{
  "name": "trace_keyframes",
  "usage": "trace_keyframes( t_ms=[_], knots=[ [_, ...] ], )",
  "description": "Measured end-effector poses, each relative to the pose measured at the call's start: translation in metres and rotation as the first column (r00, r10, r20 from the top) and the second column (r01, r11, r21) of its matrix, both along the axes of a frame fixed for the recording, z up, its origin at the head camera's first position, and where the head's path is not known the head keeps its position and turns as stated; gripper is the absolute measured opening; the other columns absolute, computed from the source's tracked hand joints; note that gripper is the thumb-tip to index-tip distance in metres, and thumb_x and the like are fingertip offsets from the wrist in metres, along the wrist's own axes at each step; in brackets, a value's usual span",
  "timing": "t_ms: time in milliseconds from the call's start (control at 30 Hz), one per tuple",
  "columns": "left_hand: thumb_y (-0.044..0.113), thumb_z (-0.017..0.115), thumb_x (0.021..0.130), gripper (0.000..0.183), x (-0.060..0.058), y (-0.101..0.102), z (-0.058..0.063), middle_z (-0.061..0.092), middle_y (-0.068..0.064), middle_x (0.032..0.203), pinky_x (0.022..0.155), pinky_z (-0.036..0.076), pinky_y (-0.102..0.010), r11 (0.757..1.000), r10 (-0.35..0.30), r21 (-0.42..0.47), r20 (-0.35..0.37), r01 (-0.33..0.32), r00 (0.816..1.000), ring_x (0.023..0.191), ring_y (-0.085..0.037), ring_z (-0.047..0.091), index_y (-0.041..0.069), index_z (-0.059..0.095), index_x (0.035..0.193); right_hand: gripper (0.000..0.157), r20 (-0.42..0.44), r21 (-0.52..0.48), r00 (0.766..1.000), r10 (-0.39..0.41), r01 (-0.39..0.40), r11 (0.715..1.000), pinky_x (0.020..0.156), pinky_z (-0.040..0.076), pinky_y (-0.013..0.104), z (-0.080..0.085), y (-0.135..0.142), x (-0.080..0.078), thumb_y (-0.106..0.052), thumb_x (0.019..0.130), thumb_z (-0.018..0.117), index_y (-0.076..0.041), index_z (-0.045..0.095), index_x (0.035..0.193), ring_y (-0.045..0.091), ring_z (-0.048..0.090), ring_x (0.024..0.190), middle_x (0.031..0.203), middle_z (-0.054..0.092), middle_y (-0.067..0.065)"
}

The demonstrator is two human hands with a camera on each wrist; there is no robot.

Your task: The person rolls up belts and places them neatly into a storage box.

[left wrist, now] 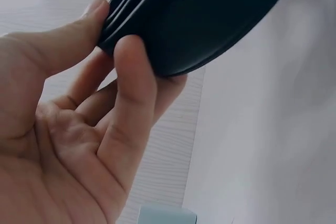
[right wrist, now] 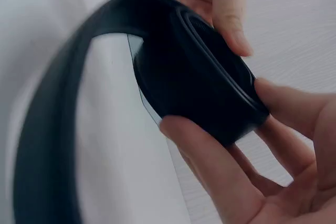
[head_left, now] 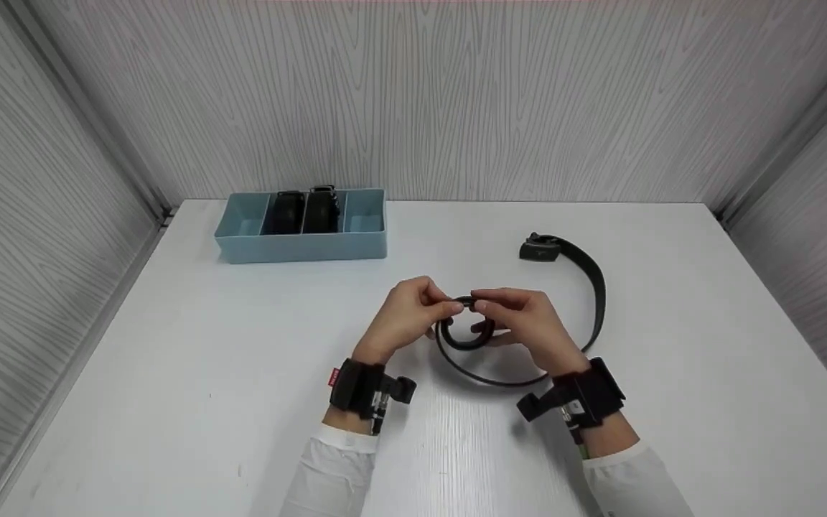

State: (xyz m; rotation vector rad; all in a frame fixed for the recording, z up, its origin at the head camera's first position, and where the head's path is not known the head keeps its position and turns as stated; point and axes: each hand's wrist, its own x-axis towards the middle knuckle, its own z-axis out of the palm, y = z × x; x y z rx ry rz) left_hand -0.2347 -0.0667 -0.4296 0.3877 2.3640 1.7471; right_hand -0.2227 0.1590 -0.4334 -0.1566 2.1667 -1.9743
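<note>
A black belt point(head_left: 599, 294) is partly rolled into a loose coil point(head_left: 465, 346) between the two hands. My left hand point(head_left: 403, 317) pinches the coil's left side with thumb and fingers; in the left wrist view the layered strap point(left wrist: 205, 19) fans out from the fingertips. On the other side, my right hand point(head_left: 534, 327) grips the coil, its thumb at the layered edge in the right wrist view and its fingers on the outer face. From the coil the unrolled strap point(right wrist: 44, 135) sweeps round to the right, ending at a dark buckle point(head_left: 540, 249) on the table.
A light blue tray point(head_left: 302, 249) with several compartments stands at the back left. Two rolled black belts, one point(head_left: 286, 214) beside the other point(head_left: 321, 212), sit in its middle compartments. Wood-grain panels point(head_left: 442, 100) enclose the white table point(head_left: 241, 373) at the back and sides.
</note>
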Motion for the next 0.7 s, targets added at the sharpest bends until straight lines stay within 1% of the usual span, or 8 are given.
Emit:
trace_keyframes(
  t_ms=[100, 200, 367, 433, 567, 633, 700],
  knots=[
    [0.019, 0.078, 0.096, 0.018, -0.0005, 0.0007, -0.0008, 0.074, -0.009, 0.089, 0.063, 0.058, -0.029, 0.999, 0.027, 0.043, 0.004, -0.028, 1.0, 0.077, -0.015, 0.067, 0.004, 0.067, 0.097, 0.041, 0.008, -0.049, 0.999, -0.052, 0.052, 0.997, 0.078, 0.062, 0.044, -0.0005, -0.001, -0.0005, -0.022, 0.099, 0.074, -0.001, 0.068, 0.134, 0.026, 0.073, 0.094, 0.122, 0.07, 0.016],
    [0.016, 0.078, 0.095, 0.018, -0.001, 0.0007, -0.0009, 0.072, -0.007, 0.088, 0.063, 0.058, -0.028, 0.998, 0.031, 0.054, -0.001, -0.031, 1.0, 0.079, -0.016, 0.067, 0.003, 0.067, 0.096, 0.044, 0.02, -0.062, 0.998, -0.058, 0.06, 0.996, 0.079, 0.062, 0.044, -0.001, 0.0003, -0.001, -0.023, 0.1, 0.073, 0.0, 0.066, 0.137, 0.026, 0.074, 0.095, 0.125, 0.069, 0.017],
    [0.015, 0.079, 0.094, 0.015, -0.0005, -0.001, 0.0008, 0.072, -0.004, 0.083, 0.057, 0.053, -0.024, 1.0, 0.017, 0.019, -0.01, -0.017, 1.0, 0.074, -0.02, 0.065, 0.004, 0.068, 0.092, 0.044, 0.039, -0.042, 0.999, -0.007, 0.008, 0.999, 0.081, 0.061, 0.047, -0.001, 0.0038, -0.002, -0.025, 0.099, 0.074, -0.002, 0.067, 0.136, 0.029, 0.073, 0.096, 0.126, 0.067, 0.017],
    [0.016, 0.079, 0.094, 0.014, 0.0005, -0.0022, 0.0015, 0.072, -0.003, 0.082, 0.055, 0.05, -0.024, 1.0, -0.003, -0.005, -0.013, 0.003, 1.0, 0.069, -0.019, 0.062, 0.006, 0.069, 0.091, 0.044, 0.04, -0.011, 0.999, 0.03, -0.03, 1.0, 0.079, 0.062, 0.047, -0.0005, 0.0048, -0.0019, -0.026, 0.098, 0.075, -0.003, 0.068, 0.135, 0.029, 0.072, 0.097, 0.126, 0.067, 0.017],
    [0.017, 0.079, 0.095, 0.013, 0.0018, -0.0035, 0.0018, 0.072, -0.001, 0.08, 0.054, 0.044, -0.024, 0.997, -0.055, -0.059, -0.021, 0.054, 0.998, 0.064, -0.013, 0.054, 0.008, 0.07, 0.091, 0.041, 0.041, 0.061, 0.994, 0.098, -0.1, 0.993, 0.074, 0.062, 0.046, 0.0002, 0.0056, -0.0012, -0.027, 0.097, 0.077, -0.007, 0.071, 0.132, 0.028, 0.07, 0.097, 0.125, 0.07, 0.017],
    [0.018, 0.079, 0.095, 0.013, 0.0018, -0.0033, 0.0015, 0.072, -0.001, 0.08, 0.054, 0.044, -0.024, 0.995, -0.063, -0.073, -0.016, 0.062, 0.998, 0.065, -0.012, 0.054, 0.008, 0.07, 0.092, 0.039, 0.037, 0.07, 0.994, 0.104, -0.107, 0.992, 0.073, 0.062, 0.045, -0.0002, 0.0054, -0.0013, -0.026, 0.096, 0.077, -0.007, 0.072, 0.13, 0.028, 0.071, 0.097, 0.125, 0.071, 0.017],
    [0.019, 0.079, 0.095, 0.014, 0.001, -0.0025, 0.0008, 0.073, -0.002, 0.082, 0.056, 0.047, -0.025, 0.996, -0.053, -0.069, -0.008, 0.052, 0.999, 0.068, -0.014, 0.057, 0.009, 0.07, 0.094, 0.039, 0.028, 0.057, 0.996, 0.089, -0.091, 0.994, 0.073, 0.062, 0.045, -0.001, 0.0045, -0.0018, -0.025, 0.096, 0.078, -0.006, 0.072, 0.131, 0.028, 0.071, 0.096, 0.125, 0.071, 0.017]
  ],
)
